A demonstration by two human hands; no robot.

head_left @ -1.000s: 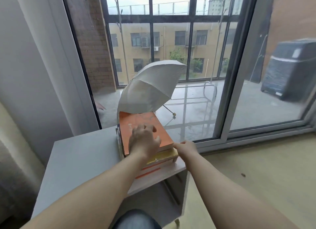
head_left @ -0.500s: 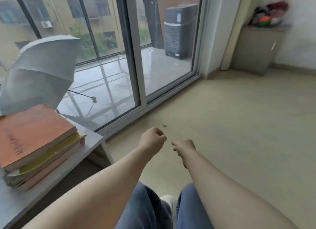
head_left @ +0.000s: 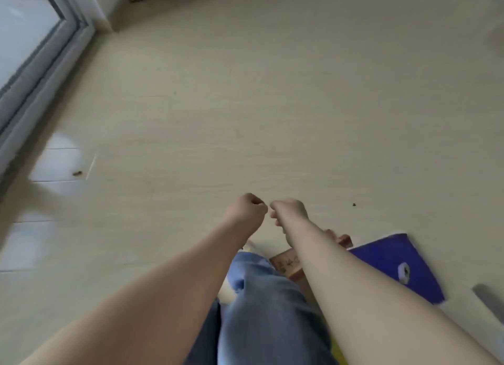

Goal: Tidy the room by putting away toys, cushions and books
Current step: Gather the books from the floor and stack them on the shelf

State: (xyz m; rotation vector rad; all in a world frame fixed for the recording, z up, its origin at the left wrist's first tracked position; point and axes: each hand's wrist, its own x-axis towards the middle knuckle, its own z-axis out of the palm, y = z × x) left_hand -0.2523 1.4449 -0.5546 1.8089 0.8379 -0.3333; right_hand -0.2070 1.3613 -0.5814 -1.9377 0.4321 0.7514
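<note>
The left hand [head_left: 246, 212] and right hand [head_left: 289, 210] were curled into empty fists, nearly touching, above the floor [head_left: 272, 105]. A blue book [head_left: 395, 261] lay there beside a brown book [head_left: 286, 262] half hidden under the right forearm.

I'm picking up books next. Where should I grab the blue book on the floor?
Probably take the blue book by its free right-hand long edge, coming from the right with the right hand. It lies flat on the floor, and its other side is crowded by a brown book.
</note>
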